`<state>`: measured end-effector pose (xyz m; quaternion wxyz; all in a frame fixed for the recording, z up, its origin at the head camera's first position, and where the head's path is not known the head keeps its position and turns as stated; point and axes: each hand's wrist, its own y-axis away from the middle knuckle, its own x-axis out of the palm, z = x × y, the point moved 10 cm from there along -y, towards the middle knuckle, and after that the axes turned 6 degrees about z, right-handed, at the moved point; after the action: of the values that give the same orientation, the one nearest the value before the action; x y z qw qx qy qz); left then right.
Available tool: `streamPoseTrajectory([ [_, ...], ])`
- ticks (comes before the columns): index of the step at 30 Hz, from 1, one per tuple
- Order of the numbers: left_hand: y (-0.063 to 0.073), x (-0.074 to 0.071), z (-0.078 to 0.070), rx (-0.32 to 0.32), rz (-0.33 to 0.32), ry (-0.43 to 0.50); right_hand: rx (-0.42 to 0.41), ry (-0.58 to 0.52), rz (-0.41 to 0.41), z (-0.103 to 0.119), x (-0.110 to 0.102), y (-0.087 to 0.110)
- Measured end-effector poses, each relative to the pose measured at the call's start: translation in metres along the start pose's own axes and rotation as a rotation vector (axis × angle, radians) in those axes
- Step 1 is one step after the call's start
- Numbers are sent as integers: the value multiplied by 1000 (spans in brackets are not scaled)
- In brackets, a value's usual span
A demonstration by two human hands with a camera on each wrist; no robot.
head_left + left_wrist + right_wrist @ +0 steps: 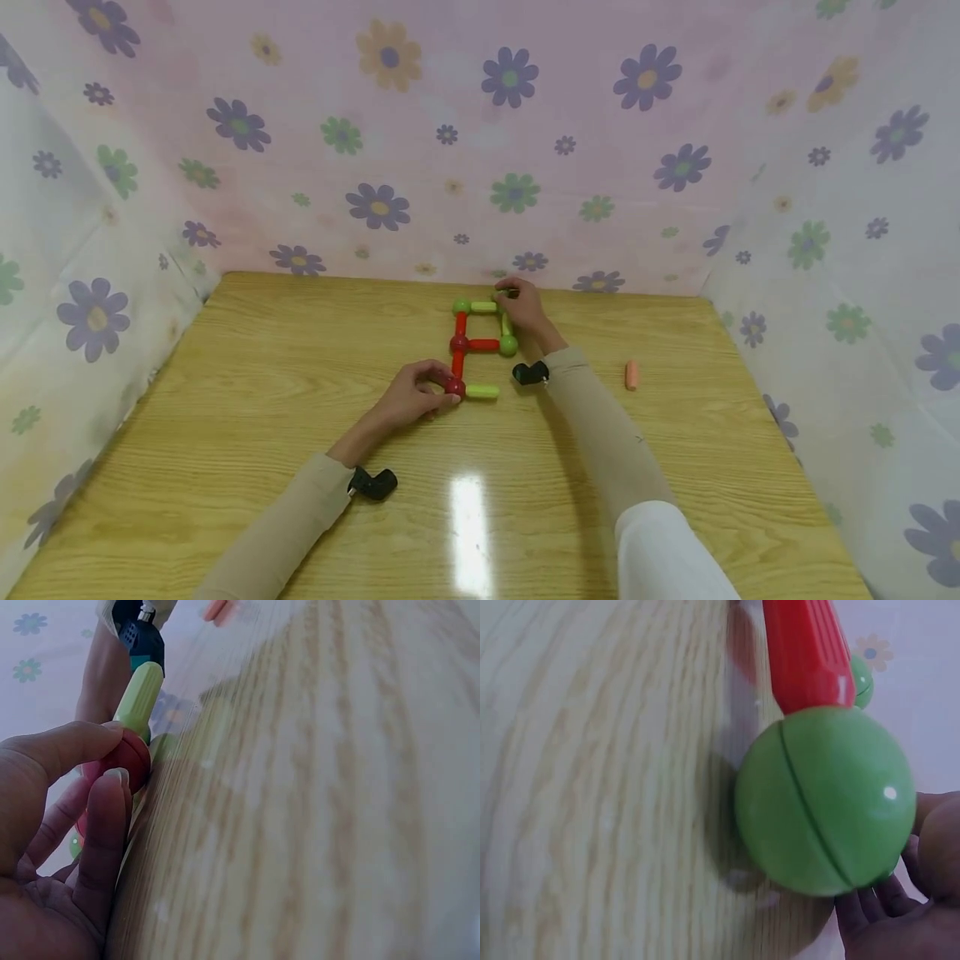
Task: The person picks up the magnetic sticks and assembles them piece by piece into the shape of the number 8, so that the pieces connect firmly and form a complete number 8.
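Note:
A flat frame of plastic balls and rods lies on the table, a closed square at its far end. My left hand (412, 390) pinches the near red ball (129, 759) between thumb and fingers; a yellow-green rod (482, 392) sticks out from this ball to the right, its other end free. At the far right corner my right hand (525, 308) grips a green ball, mostly hidden by the fingers. Close to the right wrist is another green ball (825, 801), joined to a red rod (808, 656). A third green ball (461, 307) forms the far left corner.
An orange rod (632, 375) lies loose on the wooden table (262, 375), right of the right forearm. Flowered cloth (450, 167) hangs behind the table and along both sides. Each wrist wears a small black camera (373, 483).

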<state>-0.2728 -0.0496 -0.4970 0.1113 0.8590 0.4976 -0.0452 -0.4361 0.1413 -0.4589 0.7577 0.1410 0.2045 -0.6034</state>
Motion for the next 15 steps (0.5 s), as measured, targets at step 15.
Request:
streamPoseTrajectory([
  [15,0,-1,-1,9,0,-3,39,-52,-52,-9,-4,-4],
])
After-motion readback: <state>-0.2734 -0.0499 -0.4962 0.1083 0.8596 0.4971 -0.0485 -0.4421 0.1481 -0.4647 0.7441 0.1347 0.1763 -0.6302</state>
